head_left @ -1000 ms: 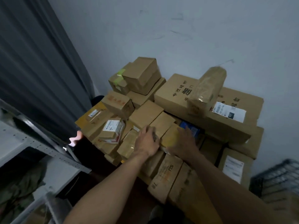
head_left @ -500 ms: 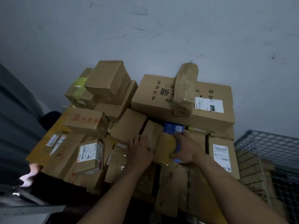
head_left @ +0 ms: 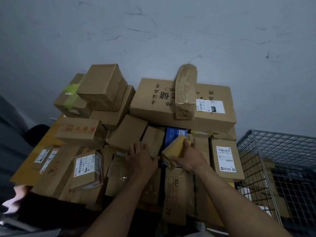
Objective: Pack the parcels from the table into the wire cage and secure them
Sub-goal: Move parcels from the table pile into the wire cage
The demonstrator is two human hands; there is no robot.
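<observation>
Right hand point(head_left: 189, 159) grip holds the small yellow parcel point(head_left: 175, 148), mid-pile near the surface point(head_left: 56, 209) front edge. Left hand point(head_left: 143, 159), fingers flat, steadies the adjacent box point(head_left: 153, 139). Lift straight up before swinging to the wire cage point(head_left: 273, 147).

parcel storeroom: labelled cardboard parcels point(head_left: 184, 106) heaped against bare wall point(head_left: 171, 31), wire cage point(head_left: 273, 142) alongside
</observation>
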